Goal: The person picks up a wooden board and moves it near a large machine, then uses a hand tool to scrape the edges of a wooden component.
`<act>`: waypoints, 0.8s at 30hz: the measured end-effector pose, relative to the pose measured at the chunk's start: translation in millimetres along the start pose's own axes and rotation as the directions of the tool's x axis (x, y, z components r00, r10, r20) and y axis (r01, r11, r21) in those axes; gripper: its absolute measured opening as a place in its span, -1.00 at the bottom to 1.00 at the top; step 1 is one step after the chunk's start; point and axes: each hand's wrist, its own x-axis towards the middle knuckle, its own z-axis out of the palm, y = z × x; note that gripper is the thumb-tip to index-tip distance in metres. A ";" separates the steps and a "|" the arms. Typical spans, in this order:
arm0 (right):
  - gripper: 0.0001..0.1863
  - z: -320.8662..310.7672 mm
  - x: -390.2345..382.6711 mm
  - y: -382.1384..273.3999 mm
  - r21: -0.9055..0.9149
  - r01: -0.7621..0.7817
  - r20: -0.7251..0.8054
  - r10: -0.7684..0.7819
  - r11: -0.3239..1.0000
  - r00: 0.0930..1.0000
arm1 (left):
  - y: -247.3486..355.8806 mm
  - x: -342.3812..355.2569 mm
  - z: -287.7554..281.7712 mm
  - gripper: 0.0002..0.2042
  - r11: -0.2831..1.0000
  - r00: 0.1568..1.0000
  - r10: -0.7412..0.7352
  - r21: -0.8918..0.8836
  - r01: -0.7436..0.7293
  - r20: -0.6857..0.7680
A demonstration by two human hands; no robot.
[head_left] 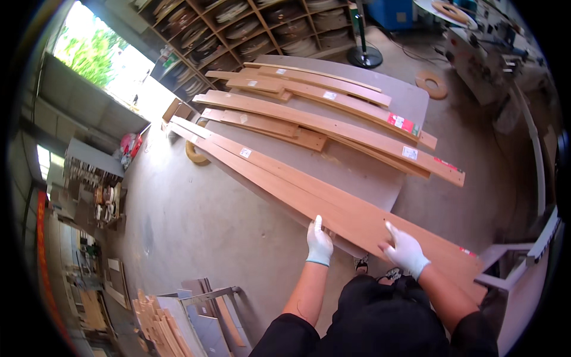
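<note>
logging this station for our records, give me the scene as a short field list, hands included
left hand: white-gloved, at the near edge of the long wood-grain board, thumb up, fingers mostly hidden
right hand: white-gloved, at the same board's right part, firm contact unclear
long wood-grain board: slanting across the near side, white label toward its far left end
other boards: in groups on the grey tabletop, some labelled
floor: tan coil and round black stand base beyond the tabletop
</note>
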 end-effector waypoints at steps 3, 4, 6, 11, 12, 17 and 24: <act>-0.18 4.4 11.8 14.1 0.080 0.092 -0.175 -0.077 0.992 0.982 | -10.3 6.2 14.7 -0.46 0.913 0.974 0.177 0.394 -0.109 -0.142; -0.17 5.4 12.6 10.2 0.109 0.144 -0.214 -0.118 0.984 0.970 | -16.1 36.5 -26.5 -0.42 0.831 0.939 0.325 0.508 -0.226 -0.115; -0.19 13.6 -7.6 42.9 0.164 0.028 -0.199 0.005 0.986 0.980 | -36.0 21.6 -18.5 -0.41 0.653 0.884 0.467 0.668 -0.358 0.018; -0.22 42.6 -134.8 146.3 -0.223 -0.331 -0.211 0.286 0.917 0.935 | -75.3 -16.3 13.5 -0.40 -0.371 0.669 0.235 0.701 -0.609 0.706; -0.21 45.0 -158.0 162.3 -0.344 -0.280 -0.216 0.215 0.896 0.952 | -79.3 -21.2 20.2 -0.39 -0.397 0.661 0.117 0.645 -0.653 0.741; -0.21 79.2 -281.0 235.6 -0.058 -0.644 -0.322 0.596 0.763 0.736 | -152.0 -52.6 59.9 -0.33 -0.568 0.567 -0.299 0.334 -0.752 0.768; -0.34 186.0 -411.9 329.8 0.710 -0.661 -0.090 0.962 0.243 0.256 | -239.6 -94.0 71.6 -0.27 -0.580 0.468 -0.377 0.190 -0.792 0.799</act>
